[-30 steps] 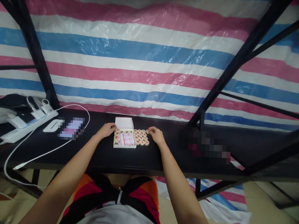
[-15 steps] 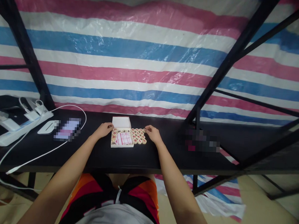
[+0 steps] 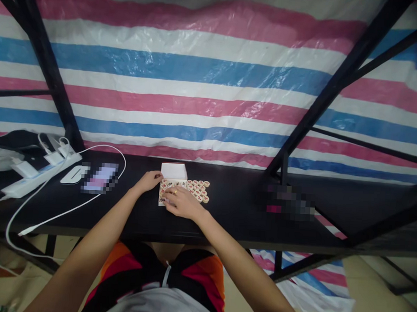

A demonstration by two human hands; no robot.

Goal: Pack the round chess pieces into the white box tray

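A small white box sits on the black desk with its lid tipped back. Inside are round Chinese chess pieces with red and dark characters. My left hand pinches the box's left side near the hinge. Over the box lies my right hand, palm down, its fingers spread and bent onto pieces at the left. It covers most of the inside, and no piece shows clearly in its grip. More chess pieces, red-marked, stand in rows against the right side of the box.
Left on the desk are a power strip with chargers, a white flat device, a blurred phone and a loose white cable. A blurred dark object lies right, beside the black metal frame. Striped sheeting hangs behind.
My right hand has moved left from the rows of loose pieces to over the box, covering the pink-and-white paper inside. My left hand stays at the box's left side.
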